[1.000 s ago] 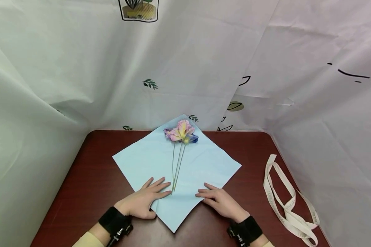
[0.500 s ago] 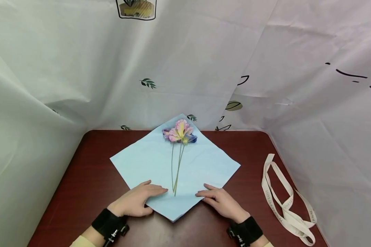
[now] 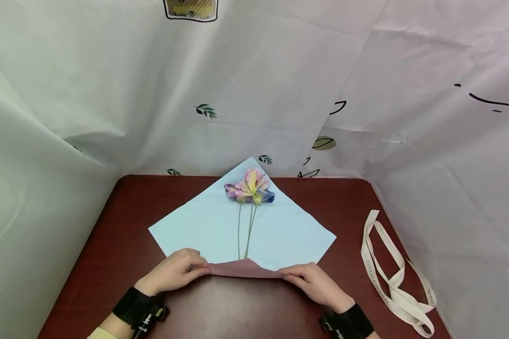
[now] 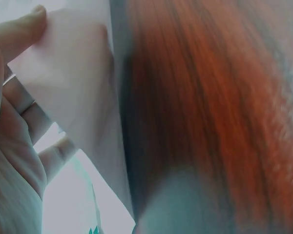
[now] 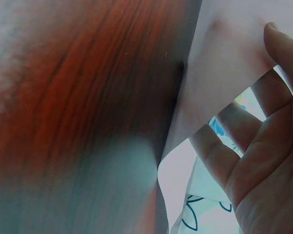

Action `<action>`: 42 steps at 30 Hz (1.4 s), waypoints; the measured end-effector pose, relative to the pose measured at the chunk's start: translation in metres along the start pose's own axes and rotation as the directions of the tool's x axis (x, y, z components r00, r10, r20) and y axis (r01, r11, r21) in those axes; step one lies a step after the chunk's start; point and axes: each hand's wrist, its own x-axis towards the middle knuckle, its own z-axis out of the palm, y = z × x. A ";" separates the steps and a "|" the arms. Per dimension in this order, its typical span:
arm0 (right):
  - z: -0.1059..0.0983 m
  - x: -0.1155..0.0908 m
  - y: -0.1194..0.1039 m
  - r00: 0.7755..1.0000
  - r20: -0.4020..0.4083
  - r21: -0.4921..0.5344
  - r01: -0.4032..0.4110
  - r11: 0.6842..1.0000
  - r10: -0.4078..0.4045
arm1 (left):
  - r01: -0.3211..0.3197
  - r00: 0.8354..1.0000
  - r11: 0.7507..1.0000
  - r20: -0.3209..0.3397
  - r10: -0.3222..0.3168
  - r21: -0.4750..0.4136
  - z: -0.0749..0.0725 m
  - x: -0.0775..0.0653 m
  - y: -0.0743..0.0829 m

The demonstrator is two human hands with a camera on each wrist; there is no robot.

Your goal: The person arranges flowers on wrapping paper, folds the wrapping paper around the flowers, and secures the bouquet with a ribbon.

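Observation:
A sheet of light blue wrapping paper (image 3: 288, 226) lies cornerwise on the table, its near corner turned up and over into a fold whose pinkish underside (image 3: 242, 269) shows. Artificial flowers (image 3: 251, 186) in pink, yellow and purple rest on it, blooms at the far corner; the fold hides their stem ends. My left hand (image 3: 174, 270) pinches the fold's left end, thumb on the pinkish side in the left wrist view. At the right end my right hand (image 3: 316, 285) pinches the same fold, its thumb on the pinkish face and its other fingers behind the paper.
A white printed ribbon (image 3: 390, 282) lies loosely looped at the table's right side. The dark red-brown table (image 3: 110, 263) is bounded at the back and sides by a pale patterned cloth (image 3: 254, 84).
The paper's near corner has come up and folded away from me, covering the stem ends. My left hand has shifted slightly left; both hands now pinch the fold instead of lying on the paper.

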 end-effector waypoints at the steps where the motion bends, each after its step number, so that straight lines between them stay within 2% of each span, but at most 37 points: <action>1: 0.000 -0.001 0.000 1.000 -0.011 0.003 0.001 1.000 -0.001 | 0.012 1.000 1.000 -0.008 -0.012 -0.011 0.000 0.000 0.001; 4: 0.001 -0.001 0.000 0.999 -0.044 0.000 -0.004 1.000 0.004 | 0.037 0.998 0.998 -0.042 -0.039 -0.045 0.003 0.002 0.001; 8: 0.002 -0.001 0.000 0.996 -0.071 -0.023 -0.055 0.998 0.054 | 0.066 0.992 0.995 -0.102 -0.073 -0.076 0.009 0.003 -0.001; 14: 0.006 -0.002 0.005 0.990 -0.101 -0.100 -0.111 0.989 0.101 | 0.170 0.969 0.983 -0.169 -0.180 -0.071 0.018 0.005 -0.003; 17: 0.007 -0.002 0.008 0.980 -0.158 -0.165 -0.151 0.975 0.125 | 0.239 0.949 0.970 -0.200 -0.243 -0.042 0.021 0.007 -0.003; 21: 0.007 -0.002 0.010 0.956 -0.202 -0.220 -0.254 0.942 0.211 | 0.326 0.917 0.945 -0.247 -0.312 0.016 0.024 0.010 -0.002; 27: 0.007 0.003 0.008 0.924 -0.203 -0.201 -0.364 0.910 0.324 | 0.456 0.854 0.889 -0.297 -0.426 0.037 0.026 0.013 -0.002; 29: 0.008 0.005 0.008 0.914 -0.209 -0.189 -0.386 0.903 0.348 | 0.473 0.837 0.881 -0.334 -0.435 0.038 0.027 0.012 -0.002; 30: 0.008 0.006 0.008 0.909 -0.213 -0.185 -0.398 0.899 0.359 | 0.468 0.835 0.883 -0.353 -0.423 0.047 0.028 0.012 -0.002; 31: 0.008 0.007 0.007 0.904 -0.219 -0.183 -0.407 0.895 0.366 | 0.451 0.839 0.890 -0.370 -0.398 0.064 0.028 0.012 -0.002; 32: 0.008 0.008 0.007 0.899 -0.226 -0.180 -0.417 0.891 0.375 | 0.418 0.853 0.904 -0.383 -0.355 0.094 0.028 0.013 -0.001; 34: 0.008 0.009 0.007 0.892 -0.234 -0.178 -0.430 0.885 0.387 | 0.333 0.896 0.927 -0.366 -0.253 0.173 0.028 0.017 0.004; 36: 0.008 0.009 0.007 0.886 -0.236 -0.173 -0.442 0.880 0.399 | 0.215 0.948 0.946 -0.284 -0.142 0.244 0.029 0.023 0.012; 38: 0.007 0.010 0.006 0.881 -0.237 -0.168 -0.453 0.875 0.411 | 0.080 0.987 0.957 -0.159 -0.036 0.280 0.034 0.029 0.022; 40: 0.007 0.010 0.006 0.875 -0.235 -0.162 -0.464 0.871 0.423 | -0.027 0.999 0.960 -0.017 0.033 0.277 0.042 0.034 0.032; 42: 0.008 0.012 0.005 0.870 -0.236 -0.156 -0.474 0.867 0.433 | -0.111 0.991 0.957 0.103 0.086 0.267 0.051 0.036 0.038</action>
